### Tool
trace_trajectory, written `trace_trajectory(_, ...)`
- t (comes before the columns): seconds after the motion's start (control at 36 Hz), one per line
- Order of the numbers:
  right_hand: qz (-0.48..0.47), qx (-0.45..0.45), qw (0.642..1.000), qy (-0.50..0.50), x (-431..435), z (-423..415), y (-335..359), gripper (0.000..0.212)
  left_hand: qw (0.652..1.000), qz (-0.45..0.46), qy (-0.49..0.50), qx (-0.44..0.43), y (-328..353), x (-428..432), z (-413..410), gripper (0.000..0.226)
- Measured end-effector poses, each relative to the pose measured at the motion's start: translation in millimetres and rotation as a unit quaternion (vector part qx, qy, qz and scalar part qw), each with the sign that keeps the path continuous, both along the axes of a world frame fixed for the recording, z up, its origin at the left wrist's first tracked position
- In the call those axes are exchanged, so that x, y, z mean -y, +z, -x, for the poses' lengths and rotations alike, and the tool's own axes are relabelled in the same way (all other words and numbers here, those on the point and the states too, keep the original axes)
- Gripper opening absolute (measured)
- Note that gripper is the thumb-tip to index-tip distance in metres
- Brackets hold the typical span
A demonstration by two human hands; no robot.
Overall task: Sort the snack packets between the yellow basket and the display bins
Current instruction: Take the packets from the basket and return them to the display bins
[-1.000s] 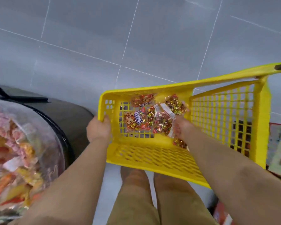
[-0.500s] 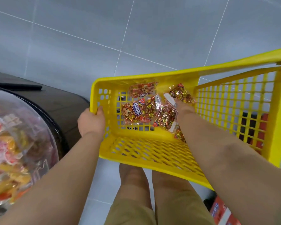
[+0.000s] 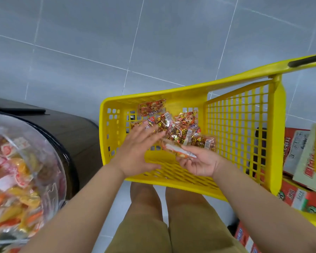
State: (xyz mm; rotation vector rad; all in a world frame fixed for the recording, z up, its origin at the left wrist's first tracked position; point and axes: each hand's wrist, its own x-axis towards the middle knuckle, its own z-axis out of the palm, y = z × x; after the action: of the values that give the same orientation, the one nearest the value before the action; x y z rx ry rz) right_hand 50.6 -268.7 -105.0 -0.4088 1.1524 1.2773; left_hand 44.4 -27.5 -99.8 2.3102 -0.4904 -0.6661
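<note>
The yellow basket (image 3: 235, 125) lies tipped on its side in front of my knees, and several red-and-gold snack packets (image 3: 179, 128) are heaped against its far wall. My right hand (image 3: 199, 164) is palm up over the basket's lower wall and holds one orange-and-white packet (image 3: 179, 150) between thumb and fingers. My left hand (image 3: 139, 150) is spread with straight fingers above the pile, its fingertips at the packets, gripping nothing.
A clear round display bin (image 3: 20, 172) full of orange, yellow and pink packets stands at the left on a dark base (image 3: 69, 128). Red-and-white cartons (image 3: 299, 161) are stacked at the right behind the basket. Grey floor tiles lie beyond.
My left hand has let go of the basket's rim and moved in over the packets. My right hand has drawn back out of the pile with one packet in it.
</note>
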Motion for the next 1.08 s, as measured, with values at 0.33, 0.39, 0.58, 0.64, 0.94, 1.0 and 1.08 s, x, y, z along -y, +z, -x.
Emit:
trace_trajectory(0.33, 0.29, 0.101, 0.938, 0.159, 0, -24, -54, 0.037, 0.945, 0.093, 0.252, -0.187, -15, 19, -6, 0.025)
trace_trajectory(0.39, 0.407, 0.144, 0.872, 0.229, 0, -29, -73, 0.04, 0.912, 0.103, 0.323, -0.233, -20, 16, -6, 0.023)
trace_trajectory(0.58, 0.423, 0.121, 0.825, 0.354, -15, -28, -119, 0.082, 0.815, 0.131, 0.48, -0.295, -30, 3, -2, 0.01)
trace_trajectory(0.64, 0.424, 0.125, 0.815, 0.376, -19, -26, -123, 0.083, 0.799, 0.128, 0.502, -0.305, -34, 1, 1, 0.008)
trace_trajectory(0.94, 0.43, 0.109, 0.825, 0.351, -26, -11, -143, 0.119, 0.767, 0.116, 0.55, -0.309, -36, -3, 7, 0.009)
trace_trajectory(1.0, 0.445, 0.131, 0.833, 0.3, -24, -7, -135, 0.114, 0.761, 0.113, 0.559, -0.309, -34, -4, 5, 0.008)
trace_trajectory(1.08, 0.448, 0.2, 0.837, 0.243, -24, -1, -108, 0.075, 0.735, 0.121, 0.578, -0.332, -32, -5, 1, 0.015)
